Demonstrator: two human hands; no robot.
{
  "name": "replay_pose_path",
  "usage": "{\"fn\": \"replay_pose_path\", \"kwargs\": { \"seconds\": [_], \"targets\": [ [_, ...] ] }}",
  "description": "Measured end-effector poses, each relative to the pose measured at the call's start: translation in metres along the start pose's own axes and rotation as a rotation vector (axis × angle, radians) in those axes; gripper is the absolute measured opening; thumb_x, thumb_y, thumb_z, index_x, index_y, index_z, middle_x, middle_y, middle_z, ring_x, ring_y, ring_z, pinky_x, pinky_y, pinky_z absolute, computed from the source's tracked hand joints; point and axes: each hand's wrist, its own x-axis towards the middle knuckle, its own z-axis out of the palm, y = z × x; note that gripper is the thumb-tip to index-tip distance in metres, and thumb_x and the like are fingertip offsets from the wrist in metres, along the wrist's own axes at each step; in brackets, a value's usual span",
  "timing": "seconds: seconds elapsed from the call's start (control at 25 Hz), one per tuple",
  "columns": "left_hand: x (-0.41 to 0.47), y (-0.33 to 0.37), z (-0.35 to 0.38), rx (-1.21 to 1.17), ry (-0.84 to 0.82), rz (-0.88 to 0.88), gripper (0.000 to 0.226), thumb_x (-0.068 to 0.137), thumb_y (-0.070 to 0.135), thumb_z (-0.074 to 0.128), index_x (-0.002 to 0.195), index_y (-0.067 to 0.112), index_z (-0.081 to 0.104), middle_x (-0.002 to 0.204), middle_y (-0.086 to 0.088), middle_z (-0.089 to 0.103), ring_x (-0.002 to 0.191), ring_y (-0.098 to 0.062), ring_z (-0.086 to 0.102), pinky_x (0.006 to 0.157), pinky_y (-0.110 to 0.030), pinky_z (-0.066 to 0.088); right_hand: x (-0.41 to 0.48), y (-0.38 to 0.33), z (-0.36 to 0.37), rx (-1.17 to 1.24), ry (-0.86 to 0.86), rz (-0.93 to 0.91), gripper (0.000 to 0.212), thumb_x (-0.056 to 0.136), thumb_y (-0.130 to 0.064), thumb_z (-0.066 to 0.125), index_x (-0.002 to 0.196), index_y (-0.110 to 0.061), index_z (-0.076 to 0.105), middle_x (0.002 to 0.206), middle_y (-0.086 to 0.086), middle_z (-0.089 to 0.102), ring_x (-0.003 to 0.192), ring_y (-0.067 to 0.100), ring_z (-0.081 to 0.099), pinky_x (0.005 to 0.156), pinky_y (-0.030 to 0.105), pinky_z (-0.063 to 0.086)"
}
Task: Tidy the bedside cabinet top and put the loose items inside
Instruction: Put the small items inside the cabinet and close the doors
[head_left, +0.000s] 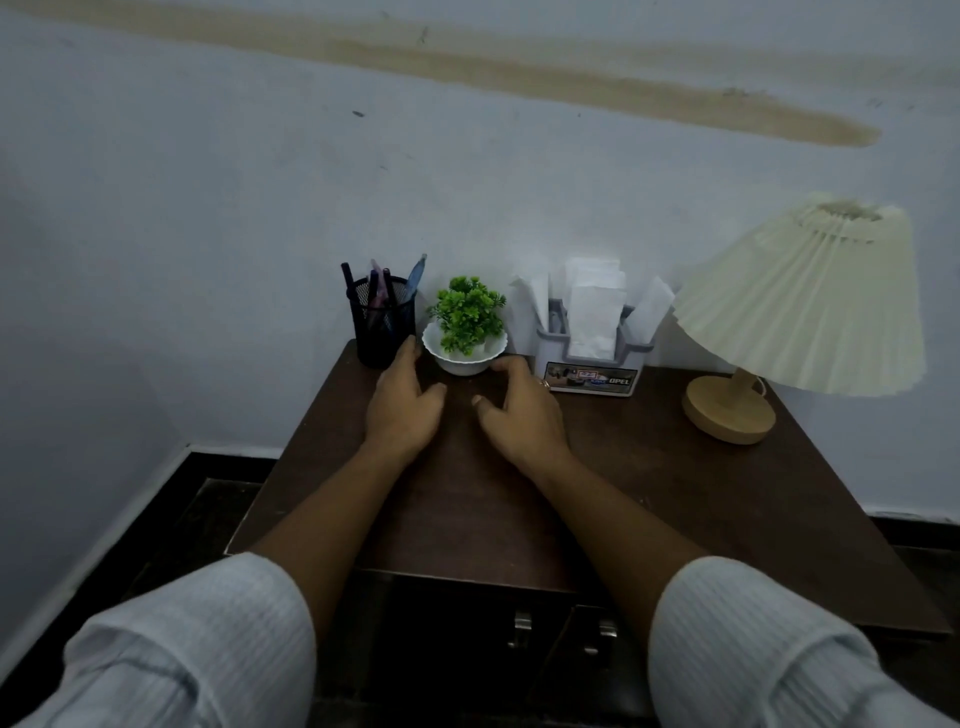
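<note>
Both hands (402, 402) (519, 410), fingers open, flank the plant (466, 332) at twelve o'clock; light, tippy, probably breakable — cup the bowl's sides.

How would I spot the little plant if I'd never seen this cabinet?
Look along the back edge of the dark wooden cabinet top, against the wall. Between the black mesh pen holder and the grey tissue organiser stands the plant: the only green thing, in a white scalloped bowl.
</note>
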Motion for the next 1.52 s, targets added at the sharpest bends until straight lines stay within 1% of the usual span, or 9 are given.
{"fn": "replay_pose_path", "kwargs": {
  "seconds": [0.08,0.44,0.6,0.68,0.8,0.92,1.04,1.24,1.52],
  "targets": [
    [0.002,0.000,-0.002,-0.001,-0.042,0.027,0.075,0.088,0.015,0.062,0.156,0.031,0.033,0.139,-0.004,0.058,0.111,-0.017,0.055,0.103,-0.037,0.044,0.002,0.000,0.001,0.008,-0.004,0.003,0.048,0.085,-0.034,0.067,0.129,-0.023,0.051,0.105,0.008,0.065,0.105,0.029,0.062,0.087,0.037,0.049],
    [0.001,-0.002,-0.009,-0.043,-0.114,0.034,0.065,0.091,0.012,0.060,0.151,0.030,0.043,0.143,0.008,0.058,0.113,-0.014,0.059,0.103,-0.037,0.047,0.001,0.002,0.004,0.046,0.057,0.056,0.051,0.089,-0.023,0.064,0.138,-0.018,0.051,0.119,0.010,0.065,0.110,0.028,0.061,0.093,0.035,0.048],
    [-0.004,-0.004,-0.013,-0.154,-0.037,0.025,0.058,0.092,0.005,0.059,0.147,0.020,0.049,0.142,0.002,0.058,0.122,-0.011,0.057,0.106,-0.031,0.045,-0.009,0.000,0.009,0.102,0.181,0.038,0.029,0.088,-0.022,0.065,0.117,-0.017,0.062,0.116,0.003,0.064,0.107,0.022,0.062,0.093,0.038,0.051],
    [-0.005,-0.010,-0.020,-0.155,0.084,0.018,0.051,0.092,0.003,0.059,0.141,0.016,0.054,0.136,-0.003,0.059,0.119,-0.011,0.056,0.100,-0.026,0.044,-0.017,-0.005,0.016,0.074,0.131,-0.131,0.025,0.087,-0.024,0.063,0.112,-0.019,0.062,0.111,0.000,0.063,0.103,0.017,0.062,0.092,0.040,0.052],
    [0.001,-0.024,-0.042,-0.113,0.185,-0.035,0.050,0.092,0.008,0.059,0.141,0.017,0.052,0.138,-0.004,0.056,0.116,-0.011,0.054,0.100,-0.027,0.044,-0.018,-0.023,0.033,-0.083,-0.086,-0.366,0.045,0.089,-0.025,0.062,0.133,-0.015,0.055,0.129,0.004,0.060,0.119,0.020,0.056,0.105,0.037,0.044],
    [0.007,-0.032,-0.055,-0.132,0.086,-0.069,0.062,0.088,0.017,0.057,0.148,0.022,0.045,0.144,-0.002,0.053,0.129,-0.016,0.053,0.111,-0.036,0.043,-0.003,-0.045,0.053,-0.134,-0.169,-0.404,0.063,0.091,-0.028,0.061,0.147,-0.009,0.040,0.147,0.011,0.049,0.136,0.025,0.045,0.115,0.037,0.036],
    [0.011,-0.032,-0.056,-0.132,0.043,-0.041,0.071,0.078,0.027,0.055,0.148,0.027,0.043,0.142,0.003,0.058,0.126,-0.014,0.057,0.110,-0.041,0.046,0.014,-0.055,0.071,-0.178,-0.205,-0.358,0.075,0.091,-0.032,0.053,0.154,-0.003,0.026,0.157,0.017,0.037,0.146,0.029,0.035,0.119,0.045,0.032],
    [0.016,-0.029,-0.059,-0.152,0.008,0.021,0.061,0.084,0.011,0.054,0.142,0.030,0.049,0.123,0.010,0.065,0.110,-0.011,0.063,0.101,-0.035,0.051,0.028,-0.057,0.084,-0.272,-0.200,-0.342,0.076,0.093,-0.034,0.046,0.156,-0.001,0.018,0.161,0.021,0.028,0.150,0.031,0.028,0.121,0.047,0.027],
    [0.012,-0.027,-0.062,-0.150,-0.002,0.002,0.047,0.084,0.014,0.056,0.128,0.031,0.053,0.118,0.011,0.067,0.105,-0.013,0.065,0.098,-0.039,0.052,0.026,-0.055,0.076,-0.161,-0.218,-0.314,0.075,0.094,-0.034,0.053,0.155,-0.004,0.025,0.159,0.017,0.034,0.148,0.030,0.031,0.121,0.043,0.029]
  ]
}}
